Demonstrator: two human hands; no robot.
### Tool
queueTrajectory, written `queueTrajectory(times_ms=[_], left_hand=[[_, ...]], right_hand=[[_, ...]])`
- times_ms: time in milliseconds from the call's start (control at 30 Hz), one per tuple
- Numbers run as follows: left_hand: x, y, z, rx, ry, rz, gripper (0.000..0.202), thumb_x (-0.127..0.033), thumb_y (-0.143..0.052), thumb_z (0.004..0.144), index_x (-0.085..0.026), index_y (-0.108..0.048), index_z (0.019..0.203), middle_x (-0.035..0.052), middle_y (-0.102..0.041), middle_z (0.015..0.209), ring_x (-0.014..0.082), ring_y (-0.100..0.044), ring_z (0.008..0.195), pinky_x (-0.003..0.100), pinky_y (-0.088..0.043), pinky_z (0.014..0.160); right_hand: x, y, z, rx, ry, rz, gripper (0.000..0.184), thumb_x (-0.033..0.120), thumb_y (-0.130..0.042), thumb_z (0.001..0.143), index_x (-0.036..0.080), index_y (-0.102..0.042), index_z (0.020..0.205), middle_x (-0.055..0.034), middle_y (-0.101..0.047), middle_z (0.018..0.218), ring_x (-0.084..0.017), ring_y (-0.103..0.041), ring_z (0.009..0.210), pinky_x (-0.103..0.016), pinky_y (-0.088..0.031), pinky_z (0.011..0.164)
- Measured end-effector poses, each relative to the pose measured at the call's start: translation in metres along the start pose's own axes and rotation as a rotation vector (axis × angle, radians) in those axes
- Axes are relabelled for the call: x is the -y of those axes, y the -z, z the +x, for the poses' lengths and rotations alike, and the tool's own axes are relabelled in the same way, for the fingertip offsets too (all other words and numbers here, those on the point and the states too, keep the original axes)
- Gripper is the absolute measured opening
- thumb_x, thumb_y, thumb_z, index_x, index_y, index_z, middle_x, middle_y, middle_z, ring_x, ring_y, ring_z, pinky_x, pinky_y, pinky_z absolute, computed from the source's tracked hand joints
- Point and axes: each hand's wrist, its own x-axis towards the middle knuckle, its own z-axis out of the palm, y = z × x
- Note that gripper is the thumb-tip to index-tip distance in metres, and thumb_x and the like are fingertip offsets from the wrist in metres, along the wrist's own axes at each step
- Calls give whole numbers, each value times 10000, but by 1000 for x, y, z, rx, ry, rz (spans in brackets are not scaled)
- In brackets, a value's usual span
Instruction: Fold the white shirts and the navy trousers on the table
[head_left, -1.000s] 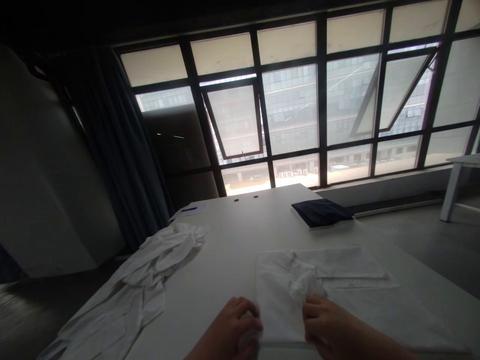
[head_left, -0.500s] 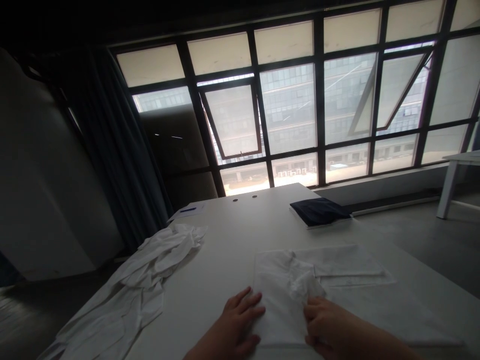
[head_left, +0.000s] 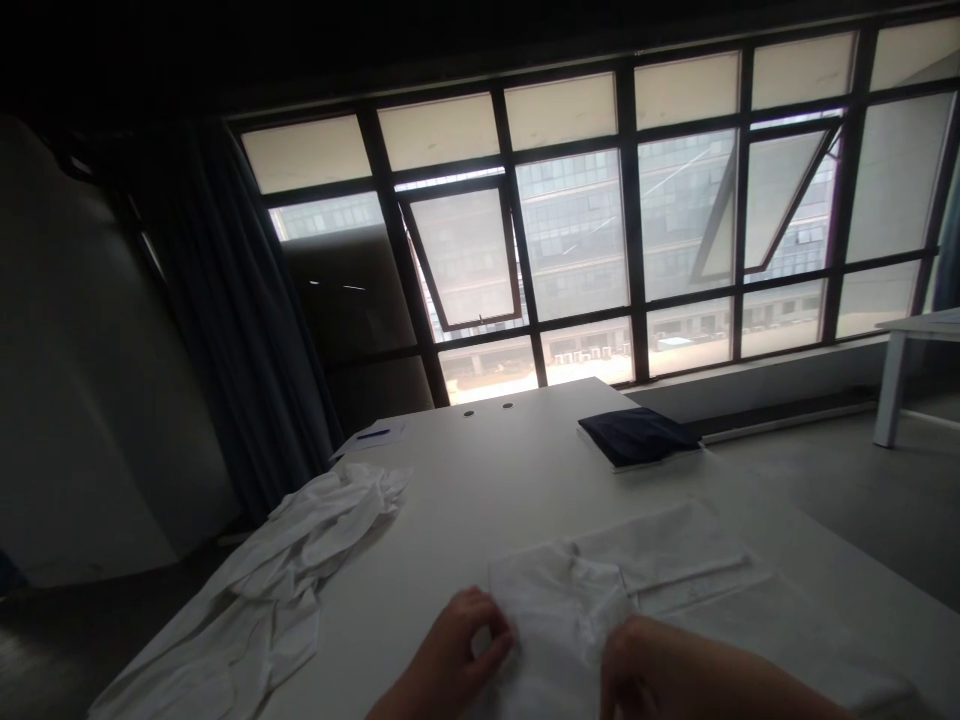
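My left hand (head_left: 450, 655) sits at the left side of a folded white garment (head_left: 570, 610), its fingers curled against the cloth. My right hand (head_left: 652, 675) lies at the garment's near edge, with the fingers bent over the fabric. The near part of the garment is hidden under and beyond both hands. A flatter panel of the same cloth spreads out to the right. Bunched fabric shows between my hands. To the left, a crumpled white garment (head_left: 262, 570) trails over the table edge, out of reach of neither hand's fingers but not touching them.
The white table (head_left: 480, 470) runs toward a wall of large windows. On it are a dark navy cloth on a white board (head_left: 637, 437) and a paper sheet with a blue pen (head_left: 371, 435). A small white table (head_left: 911, 340) stands on the grey floor at right.
My left hand's fingers have gone from spread flat to curled, and both hands have gathered the cloth's near edge. The whole scene sits slightly lower in view, and the garment looks turned a little.
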Motion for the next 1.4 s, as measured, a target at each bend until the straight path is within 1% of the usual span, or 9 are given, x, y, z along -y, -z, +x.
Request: queueTrajectory(times_ms=[67,167,233,367,567,1000,1233,1333,1400], left_hand=[[18,0,19,-112,76,0,306,-468,-511,952,-213,-675,996,72,-670,1034,219,-583,1000,315,-448,894],[48,-2,51,-130,197,-25,408,-468,-523,911,-175,-632,1173,88,-652,1151,232,-588,1040,303,-466,834],[61,-6,67,-126,231,-19,397,-467,-471,928,-143,-660,1058,71,-673,1017,217,-608,933,299,-464,801],[69,-18,76,-182,225,41,359,-457,-462,932,-159,-641,841,41,-638,868,203,-572,852,301,-435,792],[72,-27,71,-226,174,96,337,-451,-458,943,-190,-645,841,55,-641,904,223,-559,899,323,-409,846],[78,-23,66,-237,166,77,351,-497,-407,981,-212,-594,899,-3,-615,804,168,-552,719,251,-425,656],[79,-32,72,-221,159,225,363,-441,-395,992,-213,-629,832,58,-635,934,216,-569,911,315,-411,846],[84,-37,74,-224,195,303,393,-429,-361,1004,-215,-636,821,72,-625,919,236,-559,916,347,-391,867],[86,-40,75,-225,220,343,403,-420,-347,1008,-215,-639,821,76,-622,917,241,-554,918,356,-383,873]], right_hand=[[-7,17,25,-216,-24,9,171,256,-636,760,221,-760,873,11,-683,742,-142,-584,693,-234,-433,677],[-36,38,69,-415,-145,-28,210,300,-600,818,174,-739,911,-44,-693,830,-172,-595,752,-273,-447,714],[-61,43,94,-425,-227,-4,283,332,-587,853,151,-729,1018,-81,-713,948,-194,-617,833,-295,-456,765],[-94,35,120,-310,-279,42,272,367,-605,866,141,-752,904,-69,-735,832,-183,-634,746,-272,-438,651],[-105,15,124,-331,-290,58,247,358,-622,855,145,-731,916,-64,-740,851,-172,-628,750,-258,-410,637],[-92,0,132,-458,-315,48,207,265,-537,898,181,-711,975,-68,-749,908,-184,-659,829,-260,-441,731],[-94,-1,134,-403,-323,-46,243,329,-519,943,182,-712,954,-83,-752,922,-186,-660,833,-263,-412,730],[-96,-4,133,-386,-335,-93,299,436,-541,938,191,-713,931,-89,-749,900,-202,-656,824,-281,-401,726],[-98,-6,132,-392,-346,-114,290,432,-562,924,188,-705,988,-96,-745,910,-212,-655,837,-291,-398,739]])
